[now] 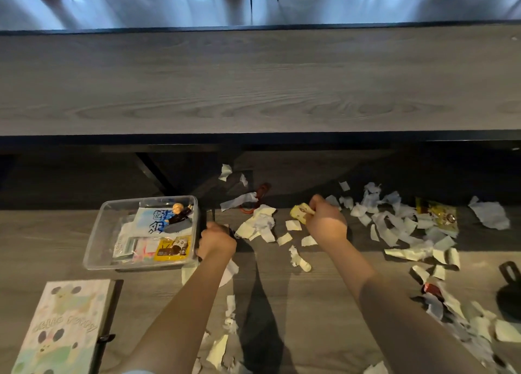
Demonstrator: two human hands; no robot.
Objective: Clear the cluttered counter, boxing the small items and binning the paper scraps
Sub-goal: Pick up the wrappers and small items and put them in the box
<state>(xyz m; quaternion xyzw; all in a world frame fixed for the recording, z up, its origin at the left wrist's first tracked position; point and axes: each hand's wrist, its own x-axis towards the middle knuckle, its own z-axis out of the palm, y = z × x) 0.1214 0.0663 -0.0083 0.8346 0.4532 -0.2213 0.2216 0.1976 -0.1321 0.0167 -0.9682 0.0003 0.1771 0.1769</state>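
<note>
A clear plastic box sits at the left of the lower counter and holds packets and a small figure. My left hand is curled beside the box's right wall around something small and dark that I cannot make out. My right hand pinches a small yellow item just above the counter. Torn paper scraps lie scattered from the middle to the right edge. A red-brown cord lies among the scraps near the back.
A pastel notebook lies at the front left. A yellow snack packet rests among scraps at the right, and a black object sits at the right edge. A raised wood-grain shelf runs across behind the counter.
</note>
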